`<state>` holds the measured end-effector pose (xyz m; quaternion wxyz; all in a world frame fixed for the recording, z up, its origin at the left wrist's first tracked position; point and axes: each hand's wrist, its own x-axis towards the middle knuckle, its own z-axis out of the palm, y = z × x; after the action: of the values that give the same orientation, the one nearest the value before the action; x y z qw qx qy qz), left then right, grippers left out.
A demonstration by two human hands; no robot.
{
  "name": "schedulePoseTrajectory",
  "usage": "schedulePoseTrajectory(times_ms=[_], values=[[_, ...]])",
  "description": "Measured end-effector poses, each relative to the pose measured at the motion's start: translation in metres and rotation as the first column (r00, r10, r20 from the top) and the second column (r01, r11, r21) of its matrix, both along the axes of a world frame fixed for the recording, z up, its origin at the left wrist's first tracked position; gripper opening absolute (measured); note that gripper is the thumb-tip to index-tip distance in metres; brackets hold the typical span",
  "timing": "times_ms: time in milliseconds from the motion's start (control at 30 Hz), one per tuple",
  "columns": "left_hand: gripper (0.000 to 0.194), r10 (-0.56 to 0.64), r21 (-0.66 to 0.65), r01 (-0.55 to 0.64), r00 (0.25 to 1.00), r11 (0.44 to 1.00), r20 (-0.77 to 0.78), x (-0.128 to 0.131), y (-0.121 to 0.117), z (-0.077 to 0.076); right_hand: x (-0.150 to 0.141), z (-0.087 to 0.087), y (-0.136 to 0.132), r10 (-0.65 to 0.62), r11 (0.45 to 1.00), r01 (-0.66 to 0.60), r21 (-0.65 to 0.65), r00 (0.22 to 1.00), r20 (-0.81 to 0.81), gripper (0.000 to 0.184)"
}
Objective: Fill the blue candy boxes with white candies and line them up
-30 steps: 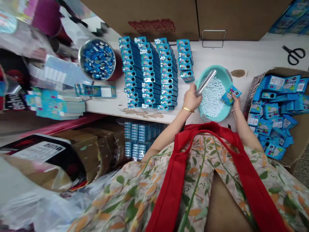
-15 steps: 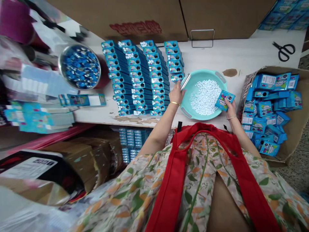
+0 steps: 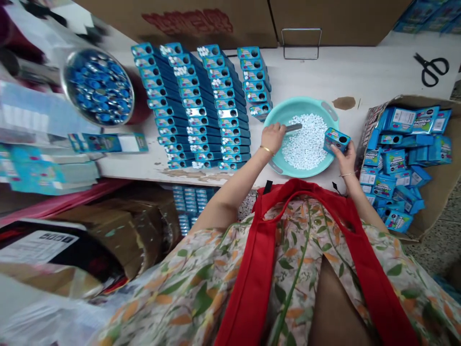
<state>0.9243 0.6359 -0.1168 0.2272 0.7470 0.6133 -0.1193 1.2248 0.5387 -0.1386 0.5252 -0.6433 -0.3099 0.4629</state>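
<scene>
My left hand (image 3: 272, 138) is closed round a metal scoop (image 3: 293, 128), whose end reaches over the small white candies (image 3: 306, 144) in a turquoise basin (image 3: 275, 115). At the basin's right rim my right hand (image 3: 345, 156) grips a small blue candy box (image 3: 336, 140). This box is tilted so its top, with a dark round hole, faces up. Left of the basin stand rows of similar blue boxes (image 3: 226, 113) with dark holes in their tops. White candies show on some of them.
A carton (image 3: 444, 178) full of blue boxes stands at the right, below black scissors (image 3: 430, 69). To the left are a metal pot (image 3: 65, 91) of blue-and-silver pieces and flat blue packaging (image 3: 39, 168). Large cardboard boxes (image 3: 234, 19) line the back, near a wire stand (image 3: 301, 58).
My left hand has moved slightly right and down, swinging the scoop from upright to pointing right over the candies. My right hand has tipped the box from front-facing to top-facing.
</scene>
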Motion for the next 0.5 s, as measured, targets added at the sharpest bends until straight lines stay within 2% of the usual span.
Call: schedulePoseTrajectory(times_ms=[133, 267, 400, 500], values=[[0.044, -0.02, -0.013, 0.02, 1.0, 1.0, 0.016, 0.024, 0.012, -0.035, 0.012, 0.008, -0.005, 0.009, 1.0, -0.011, 0.027, 0.999, 0.05, 0.048], [0.047, -0.077, -0.039, 0.08, 0.994, 0.996, 0.075, 0.039, -0.003, -0.061, 0.021, 0.008, -0.015, -0.039, 0.999, 0.039, 0.029, 0.999, 0.022, 0.052], [0.048, -0.201, -0.111, 0.22, 0.967, 0.969, 0.157, 0.043, -0.035, -0.069, 0.023, 0.003, -0.022, -0.074, 0.997, 0.074, 0.007, 0.997, -0.013, 0.056], [0.047, -0.246, -0.201, 0.301, 0.935, 0.932, 0.255, 0.045, -0.055, -0.07, 0.023, 0.0, -0.022, -0.051, 0.999, 0.051, -0.002, 0.998, -0.024, 0.059]])
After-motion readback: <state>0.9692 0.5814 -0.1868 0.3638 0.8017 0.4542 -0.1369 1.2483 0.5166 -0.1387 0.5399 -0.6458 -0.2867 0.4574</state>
